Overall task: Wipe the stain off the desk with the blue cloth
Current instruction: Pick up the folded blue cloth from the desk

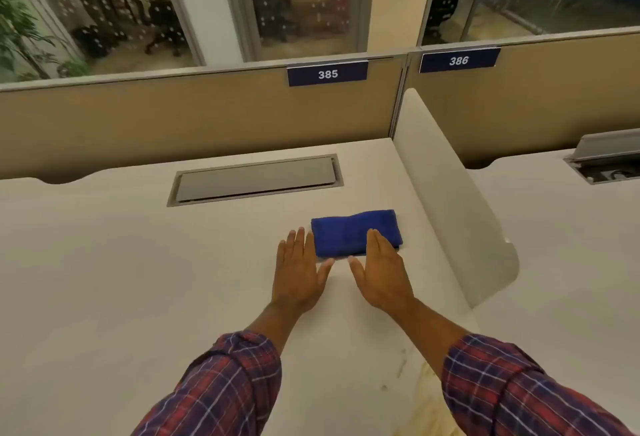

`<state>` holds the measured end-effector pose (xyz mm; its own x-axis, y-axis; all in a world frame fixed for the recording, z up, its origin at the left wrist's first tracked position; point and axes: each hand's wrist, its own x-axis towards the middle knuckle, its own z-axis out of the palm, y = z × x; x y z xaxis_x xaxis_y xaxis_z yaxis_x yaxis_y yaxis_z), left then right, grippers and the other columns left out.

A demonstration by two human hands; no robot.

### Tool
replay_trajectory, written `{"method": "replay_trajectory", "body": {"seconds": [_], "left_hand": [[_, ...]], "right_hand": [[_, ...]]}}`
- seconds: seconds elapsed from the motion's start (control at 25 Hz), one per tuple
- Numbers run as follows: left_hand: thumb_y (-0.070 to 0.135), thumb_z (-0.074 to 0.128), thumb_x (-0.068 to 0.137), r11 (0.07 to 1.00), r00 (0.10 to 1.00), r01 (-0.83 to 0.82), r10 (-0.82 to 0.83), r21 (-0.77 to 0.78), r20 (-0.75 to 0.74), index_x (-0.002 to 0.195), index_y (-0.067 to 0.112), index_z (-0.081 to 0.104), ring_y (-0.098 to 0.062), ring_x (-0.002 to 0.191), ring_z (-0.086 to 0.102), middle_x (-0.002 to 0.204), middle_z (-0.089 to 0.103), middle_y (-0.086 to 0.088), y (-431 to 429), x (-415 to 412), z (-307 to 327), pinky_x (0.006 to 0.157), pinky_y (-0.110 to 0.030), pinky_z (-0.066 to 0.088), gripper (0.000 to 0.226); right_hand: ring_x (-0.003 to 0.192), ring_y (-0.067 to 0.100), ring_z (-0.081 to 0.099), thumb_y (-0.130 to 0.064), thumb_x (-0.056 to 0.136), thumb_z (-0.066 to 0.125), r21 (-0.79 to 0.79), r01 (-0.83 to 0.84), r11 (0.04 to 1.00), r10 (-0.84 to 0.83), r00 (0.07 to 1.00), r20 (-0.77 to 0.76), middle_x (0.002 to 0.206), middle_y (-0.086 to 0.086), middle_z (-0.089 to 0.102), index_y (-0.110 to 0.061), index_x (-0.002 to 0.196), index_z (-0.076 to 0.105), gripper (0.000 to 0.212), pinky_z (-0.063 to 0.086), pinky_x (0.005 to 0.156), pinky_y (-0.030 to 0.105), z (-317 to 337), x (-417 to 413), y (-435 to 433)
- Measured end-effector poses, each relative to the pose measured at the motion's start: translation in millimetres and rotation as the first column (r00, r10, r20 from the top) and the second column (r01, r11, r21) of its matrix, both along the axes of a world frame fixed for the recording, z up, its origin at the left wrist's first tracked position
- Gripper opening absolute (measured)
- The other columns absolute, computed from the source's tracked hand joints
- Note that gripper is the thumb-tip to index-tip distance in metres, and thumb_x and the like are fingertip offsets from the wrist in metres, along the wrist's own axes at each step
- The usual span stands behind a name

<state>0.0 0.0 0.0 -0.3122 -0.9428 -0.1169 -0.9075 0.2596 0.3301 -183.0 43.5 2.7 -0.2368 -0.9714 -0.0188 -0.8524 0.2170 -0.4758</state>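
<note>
white desk (138, 279) holds a folded blue cloth (349, 231); left hand (299, 274) beside it, right hand (382, 274) overlapping it, fingers flat and released.

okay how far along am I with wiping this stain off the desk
Barely started. Nothing looks wiped yet: the yellowish stain still marks the desk near your right sleeve. The blue cloth lies folded, with your left hand beside it and your right hand over its near edge, both open. Left: grasp the cloth and wipe.
</note>
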Motion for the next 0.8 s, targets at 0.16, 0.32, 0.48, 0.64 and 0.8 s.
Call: {"method": "replay_trajectory", "body": {"seconds": [0.16, 0.32, 0.48, 0.64, 0.8], "left_hand": [[0.056, 0.033, 0.109, 0.999, 0.999, 0.033, -0.033, 0.016, 0.025, 0.167, 0.015, 0.014, -0.026, 0.164, 0.01, 0.177, 0.015, -0.007, -53, -15, -3, 0.132, -0.051, 0.001, 0.074], [0.055, 0.038, 0.108, 0.997, 0.996, 0.072, -0.072, 0.014, 0.046, 0.163, 0.017, 0.028, -0.027, 0.161, 0.022, 0.172, 0.029, -0.008, -83, -32, 0, 0.129, -0.055, 0.006, 0.068], [0.053, 0.048, 0.105, 0.999, 0.993, 0.036, -0.034, -0.014, 0.112, 0.133, 0.021, 0.061, -0.026, 0.124, 0.058, 0.13, 0.067, -0.006, -93, -43, 9, 0.113, -0.049, 0.032, 0.044], [0.038, 0.064, 0.098, 0.997, 0.993, -0.073, 0.073, 0.006, -0.089, 0.102, 0.021, 0.072, -0.022, 0.097, 0.064, 0.098, 0.072, 0.0, -78, -51, 23, 0.099, -0.04, 0.044, 0.019], [0.016, 0.073, 0.085, 0.979, 0.83, -0.134, 0.196, 0.155, -0.521, 0.093, 0.017, 0.067, -0.011, 0.089, 0.065, 0.099, 0.068, 0.008, -36, -67, 46, 0.077, -0.018, 0.052, 0.011]], "right_hand": [[0.134, 0.03, 0.054, -0.046, 0.101, 0.057, 0.039, 0.034, 0.999, -0.035, 0.999, 0.028, 0.153, 0.014, 0.05, -0.006, 0.154, 0.035, 0.069, 0.048, 0.11, 0.043, -1, 0, -30], [0.126, 0.029, 0.059, -0.043, 0.101, 0.057, 0.059, 0.013, 0.998, -0.012, 1.0, -0.019, 0.145, 0.013, 0.056, -0.008, 0.148, 0.042, 0.061, 0.052, 0.107, 0.042, -7, -4, -36], [0.137, 0.032, 0.052, -0.039, 0.105, 0.053, 0.085, 0.0, 0.996, -0.003, 0.999, 0.033, 0.154, 0.014, 0.05, -0.005, 0.155, 0.035, 0.063, 0.044, 0.113, 0.043, -7, -12, -38], [0.134, 0.031, 0.055, -0.03, 0.106, 0.054, 0.069, 0.144, 0.987, -0.159, 0.936, 0.314, 0.152, 0.014, 0.052, -0.007, 0.154, 0.038, 0.056, 0.046, 0.107, 0.038, 11, -15, -34], [0.137, 0.029, 0.053, -0.034, 0.107, 0.051, 0.15, 0.36, 0.921, -0.371, 0.692, 0.62, 0.154, 0.01, 0.051, -0.012, 0.153, 0.043, 0.052, 0.046, 0.108, 0.038, 37, -20, -23]]}}
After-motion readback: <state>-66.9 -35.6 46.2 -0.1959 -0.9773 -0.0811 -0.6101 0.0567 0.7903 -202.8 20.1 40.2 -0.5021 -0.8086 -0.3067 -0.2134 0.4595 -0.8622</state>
